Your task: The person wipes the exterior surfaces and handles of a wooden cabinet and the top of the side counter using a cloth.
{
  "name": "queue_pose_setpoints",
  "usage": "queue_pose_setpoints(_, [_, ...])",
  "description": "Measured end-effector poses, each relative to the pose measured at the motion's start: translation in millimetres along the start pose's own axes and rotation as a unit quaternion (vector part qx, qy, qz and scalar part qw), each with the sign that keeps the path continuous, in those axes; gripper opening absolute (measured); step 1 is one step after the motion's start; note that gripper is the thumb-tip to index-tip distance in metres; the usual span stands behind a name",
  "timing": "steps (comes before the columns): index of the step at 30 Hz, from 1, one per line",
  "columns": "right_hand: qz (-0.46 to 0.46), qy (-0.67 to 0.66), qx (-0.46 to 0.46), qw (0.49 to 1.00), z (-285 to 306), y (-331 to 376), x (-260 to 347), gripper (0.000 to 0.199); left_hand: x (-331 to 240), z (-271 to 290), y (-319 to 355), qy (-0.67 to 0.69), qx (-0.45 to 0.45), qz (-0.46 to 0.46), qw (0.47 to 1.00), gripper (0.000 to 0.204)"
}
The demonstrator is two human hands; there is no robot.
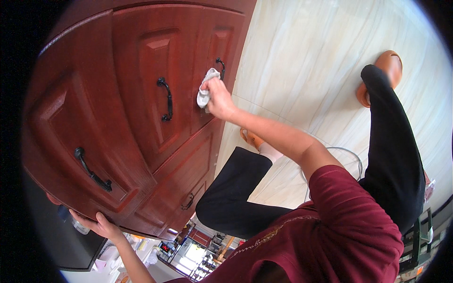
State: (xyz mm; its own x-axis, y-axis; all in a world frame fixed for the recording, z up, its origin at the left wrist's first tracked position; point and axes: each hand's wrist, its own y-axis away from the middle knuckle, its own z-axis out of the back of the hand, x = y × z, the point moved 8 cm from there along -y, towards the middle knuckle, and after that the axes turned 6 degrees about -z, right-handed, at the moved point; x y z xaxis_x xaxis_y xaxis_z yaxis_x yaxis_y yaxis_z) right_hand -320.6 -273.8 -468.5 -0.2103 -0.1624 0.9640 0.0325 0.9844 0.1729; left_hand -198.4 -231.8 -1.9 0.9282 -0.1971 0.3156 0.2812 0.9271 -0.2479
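- Cloth [205,89]: bunched grey rag in the right hand [218,96], fingers closed round it, pressed to the red cabinet door [207,61] at 11 o'clock, beside the black handle [220,67].
- Left hand [101,225]: at 7 o'clock, fingers curled over the cabinet's edge [120,220], holding nothing else.
- Advice: firm, overlapping strokes along the panel grooves; work round the handle; keep the left hand braced.
- 3 other handles [166,98] lie leftward.

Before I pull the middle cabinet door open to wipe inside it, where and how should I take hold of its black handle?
Probably grip the black handle around the straight middle of its bar, coming at it head-on from the door's front. It is a narrow bow fixed at both ends, standing off the red-brown cabinet door, so fingers can likely hook behind it. The right hand holds a grey cloth one door over.
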Motion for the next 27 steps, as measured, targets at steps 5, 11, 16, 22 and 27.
queue_pose_setpoints(5, [-0.005, -0.035, -0.104, 0.994, 59, -67, 17, 0.029, 0, -2, 1, 0.023, -0.004, 0.011, 1.000, 0.061])
queue_pose_setpoints(11, [-0.044, -0.168, -0.197, 0.965, 132, -147, 19, 0.043, -4, 0, 1, 0.018, 0.001, 0.003, 1.000, 0.062])
queue_pose_setpoints(16, [-0.069, -0.095, -0.305, 0.945, 100, -114, 7, 0.044, 3, 1, 1, 0.014, 0.003, 0.003, 1.000, 0.062])
queue_pose_setpoints(22, [0.052, 0.002, -0.165, 0.985, 38, -37, 27, 0.039, 1, 0, 1, 0.018, 0.001, 0.012, 1.000, 0.060])
queue_pose_setpoints(27, [0.068, 0.041, -0.239, 0.968, 88, -103, 15, 0.034, 6, 1, 5, 0.018, 0.001, 0.014, 1.000, 0.060])
